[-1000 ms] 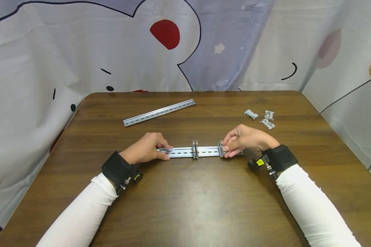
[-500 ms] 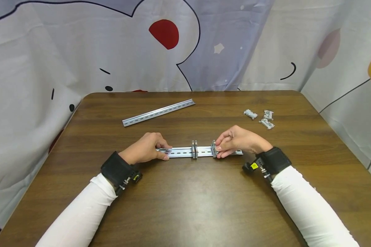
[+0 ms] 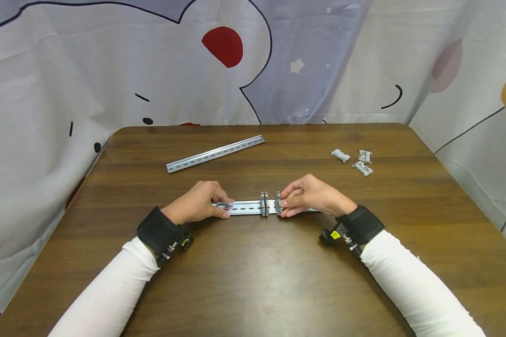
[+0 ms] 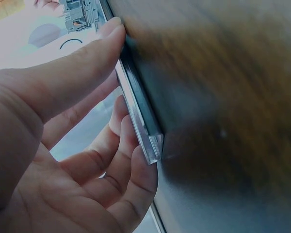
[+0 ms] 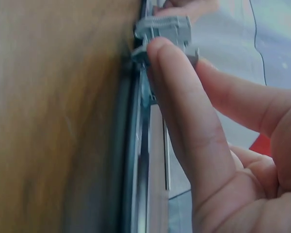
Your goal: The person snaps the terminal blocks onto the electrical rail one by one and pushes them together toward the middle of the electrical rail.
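Observation:
A slotted metal DIN rail [image 3: 248, 208] lies crosswise on the wooden table. My left hand [image 3: 199, 201] grips its left end, the thumb on the near edge and the fingers along the far edge, as the left wrist view also shows. Two slim grey terminal blocks [image 3: 264, 204] stand upright, side by side, near the rail's middle. Just right of them, a third terminal block [image 3: 278, 204] stands on the rail, a small gap away. My right hand [image 3: 314, 194] pinches this block; in the right wrist view, a fingertip lies flat against the grey block [image 5: 170, 30].
Another DIN rail [image 3: 216, 154] lies slanted farther back on the table [image 3: 253, 271]. Several loose terminal blocks [image 3: 362, 168] lie at the back right. A printed curtain [image 3: 109, 70] hangs behind the table.
My right hand has moved left along the rail with the third terminal block, closing most of the distance to the pair. My left hand stays on the rail's left end.

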Motion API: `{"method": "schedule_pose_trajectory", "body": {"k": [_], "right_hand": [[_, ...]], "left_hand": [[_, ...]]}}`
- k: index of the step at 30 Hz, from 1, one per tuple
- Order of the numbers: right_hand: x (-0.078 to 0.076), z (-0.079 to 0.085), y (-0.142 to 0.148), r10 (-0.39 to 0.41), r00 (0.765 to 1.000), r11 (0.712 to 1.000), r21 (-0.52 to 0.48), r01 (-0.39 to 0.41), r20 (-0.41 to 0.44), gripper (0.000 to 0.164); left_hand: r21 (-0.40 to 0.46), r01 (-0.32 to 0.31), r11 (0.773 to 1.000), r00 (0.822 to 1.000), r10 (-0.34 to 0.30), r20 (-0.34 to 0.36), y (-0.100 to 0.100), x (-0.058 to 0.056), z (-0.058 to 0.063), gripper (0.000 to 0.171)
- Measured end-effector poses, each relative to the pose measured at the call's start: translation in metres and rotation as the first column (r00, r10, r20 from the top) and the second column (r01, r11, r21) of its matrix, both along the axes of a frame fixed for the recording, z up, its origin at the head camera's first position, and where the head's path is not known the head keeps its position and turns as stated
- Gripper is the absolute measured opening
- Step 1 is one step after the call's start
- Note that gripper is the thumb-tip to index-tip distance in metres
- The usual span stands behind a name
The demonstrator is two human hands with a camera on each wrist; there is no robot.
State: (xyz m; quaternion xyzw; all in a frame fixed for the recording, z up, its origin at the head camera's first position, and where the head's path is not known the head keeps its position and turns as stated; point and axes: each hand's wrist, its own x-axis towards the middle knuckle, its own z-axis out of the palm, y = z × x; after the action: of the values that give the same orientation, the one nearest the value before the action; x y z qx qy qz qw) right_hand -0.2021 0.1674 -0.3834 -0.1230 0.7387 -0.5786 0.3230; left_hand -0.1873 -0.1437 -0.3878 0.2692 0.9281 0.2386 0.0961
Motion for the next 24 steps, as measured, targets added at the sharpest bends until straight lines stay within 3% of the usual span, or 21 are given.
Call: {"method": "schedule_pose_trajectory", "body": {"k": [24], "right_hand": [[0.008,-0.005,-0.025,-0.05,0.999,0.998,-0.029,0.049,-0.015,0.027]], "left_hand": [[0.019,0.007,1.0,1.0,-0.007,-0.001,0.0,0.002,0.003,0.035]]}}
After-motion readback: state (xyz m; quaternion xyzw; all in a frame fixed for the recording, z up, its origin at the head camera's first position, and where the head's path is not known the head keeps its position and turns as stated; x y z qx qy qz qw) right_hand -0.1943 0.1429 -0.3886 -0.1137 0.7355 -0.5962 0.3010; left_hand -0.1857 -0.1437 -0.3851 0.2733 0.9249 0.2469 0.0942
